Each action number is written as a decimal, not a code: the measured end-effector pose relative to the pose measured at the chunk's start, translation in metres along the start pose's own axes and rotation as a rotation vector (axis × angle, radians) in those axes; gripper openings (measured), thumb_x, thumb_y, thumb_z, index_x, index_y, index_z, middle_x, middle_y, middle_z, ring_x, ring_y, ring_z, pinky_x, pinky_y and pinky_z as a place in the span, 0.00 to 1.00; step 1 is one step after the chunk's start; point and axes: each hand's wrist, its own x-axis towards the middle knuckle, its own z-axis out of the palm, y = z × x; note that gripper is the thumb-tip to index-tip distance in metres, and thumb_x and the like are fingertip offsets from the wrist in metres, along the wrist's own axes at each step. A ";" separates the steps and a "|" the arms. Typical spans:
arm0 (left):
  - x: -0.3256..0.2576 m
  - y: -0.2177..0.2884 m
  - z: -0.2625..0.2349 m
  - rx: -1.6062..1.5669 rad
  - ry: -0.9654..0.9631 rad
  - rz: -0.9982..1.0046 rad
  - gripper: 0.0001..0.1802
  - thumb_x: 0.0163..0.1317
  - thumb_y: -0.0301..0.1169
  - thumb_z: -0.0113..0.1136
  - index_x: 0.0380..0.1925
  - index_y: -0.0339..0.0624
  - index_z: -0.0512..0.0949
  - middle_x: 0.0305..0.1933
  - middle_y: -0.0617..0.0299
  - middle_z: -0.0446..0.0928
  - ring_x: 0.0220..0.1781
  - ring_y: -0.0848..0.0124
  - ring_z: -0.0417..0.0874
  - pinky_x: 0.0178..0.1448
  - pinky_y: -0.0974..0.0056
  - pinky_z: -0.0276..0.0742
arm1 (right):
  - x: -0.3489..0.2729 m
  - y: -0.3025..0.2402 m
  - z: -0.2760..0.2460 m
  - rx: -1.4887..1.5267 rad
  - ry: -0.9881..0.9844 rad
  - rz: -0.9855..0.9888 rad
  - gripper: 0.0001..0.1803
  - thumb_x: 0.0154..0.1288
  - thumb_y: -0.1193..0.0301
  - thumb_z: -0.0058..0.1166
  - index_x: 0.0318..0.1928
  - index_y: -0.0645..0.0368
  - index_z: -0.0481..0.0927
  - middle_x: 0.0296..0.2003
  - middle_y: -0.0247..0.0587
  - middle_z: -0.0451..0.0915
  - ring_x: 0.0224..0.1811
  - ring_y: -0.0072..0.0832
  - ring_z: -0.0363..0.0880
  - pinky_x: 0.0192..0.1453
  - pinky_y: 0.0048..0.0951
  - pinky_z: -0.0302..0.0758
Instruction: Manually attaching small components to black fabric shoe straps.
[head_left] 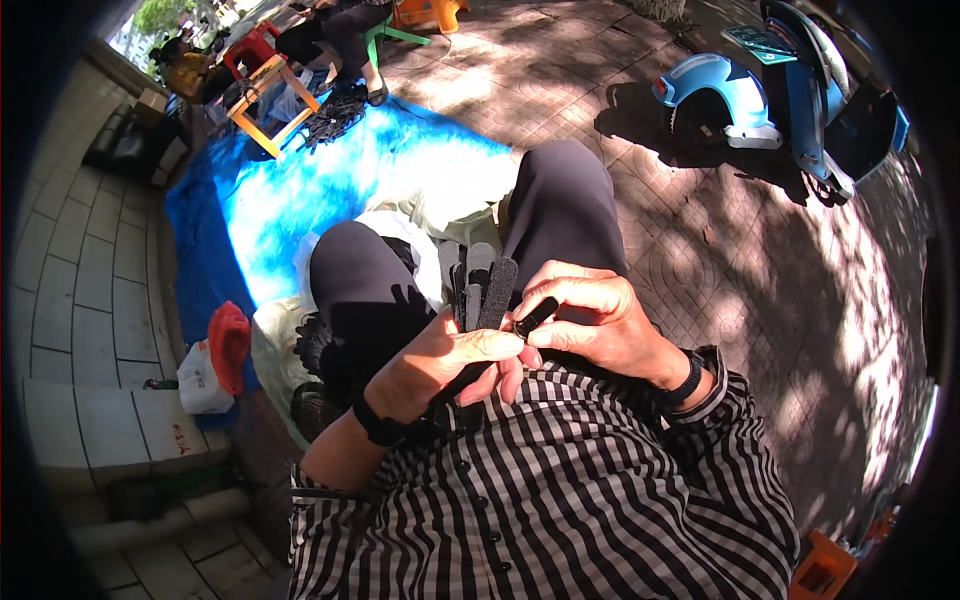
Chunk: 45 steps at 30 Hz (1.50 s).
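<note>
the right hand [598, 312] is nearly closed, its thumb and forefinger pinching a short black piece [540, 314] that tilts up to the right in front of the person's lap. the left hand [430, 362] is curled round a bunch of black and grey strips [497, 290], which stand up above its thumb and lean slightly apart at the top; its thumb tip reaches across to the lower end of the black piece, so the two hands meet there. the lower ends of the strips are hidden behind the left thumb and palm, and the number of strips is hard to count where they overlap. whether the left fingertips also grip the black piece cannot be told, and a dark shape beneath that hand is lost in shadow. the striped shirt [520, 490] runs off the lower edge. between and beyond the knees, a pale sheet [470, 185] is washed out by sunlight. at the upper left, another person's leg [350, 45] shows beside a wooden stool [256, 138], with a dark heap [338, 115] near it too tangled to make out. an orange crate [828, 562] at the lower right is cut off by the dark rim.
</note>
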 end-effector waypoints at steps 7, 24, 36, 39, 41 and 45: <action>-0.004 -0.017 -0.013 -0.178 0.041 0.150 0.08 0.59 0.26 0.53 0.37 0.35 0.73 0.22 0.51 0.76 0.15 0.71 0.75 0.17 0.73 0.68 | 0.001 0.003 0.004 0.038 0.062 0.040 0.08 0.55 0.78 0.59 0.37 0.65 0.78 0.38 0.38 0.75 0.35 0.19 0.74 0.39 0.19 0.72; 0.011 -0.020 0.005 -0.061 0.140 0.185 0.12 0.64 0.34 0.52 0.37 0.34 0.75 0.25 0.55 0.79 0.24 0.71 0.80 0.23 0.75 0.68 | -0.005 -0.007 0.018 0.493 0.174 0.221 0.06 0.63 0.78 0.50 0.39 0.68 0.75 0.32 0.39 0.77 0.28 0.24 0.78 0.31 0.20 0.75; -0.002 -0.007 0.002 0.140 0.337 0.419 0.05 0.59 0.25 0.53 0.28 0.35 0.75 0.19 0.62 0.74 0.22 0.78 0.75 0.27 0.73 0.69 | -0.001 -0.004 0.011 -0.882 0.030 -0.254 0.15 0.46 0.77 0.58 0.38 0.59 0.74 0.27 0.38 0.69 0.32 0.35 0.68 0.39 0.35 0.62; -0.001 0.005 0.005 0.445 0.334 0.179 0.09 0.61 0.28 0.54 0.23 0.35 0.75 0.18 0.65 0.73 0.22 0.79 0.74 0.28 0.72 0.69 | -0.001 0.000 0.016 -0.872 0.043 -0.293 0.17 0.42 0.77 0.62 0.37 0.59 0.75 0.28 0.36 0.73 0.30 0.34 0.69 0.37 0.34 0.63; 0.002 -0.004 0.004 0.375 0.330 0.230 0.12 0.61 0.28 0.53 0.20 0.35 0.74 0.17 0.66 0.73 0.21 0.80 0.73 0.29 0.72 0.70 | -0.001 0.001 0.015 -0.867 0.040 -0.289 0.18 0.42 0.76 0.62 0.38 0.59 0.75 0.28 0.37 0.73 0.30 0.35 0.69 0.37 0.34 0.64; -0.002 -0.011 -0.001 0.284 0.311 0.315 0.11 0.63 0.30 0.52 0.24 0.35 0.74 0.17 0.64 0.73 0.21 0.79 0.73 0.30 0.71 0.70 | 0.000 0.004 0.010 -0.647 0.061 -0.254 0.15 0.45 0.76 0.62 0.36 0.60 0.75 0.29 0.38 0.75 0.31 0.35 0.71 0.36 0.33 0.66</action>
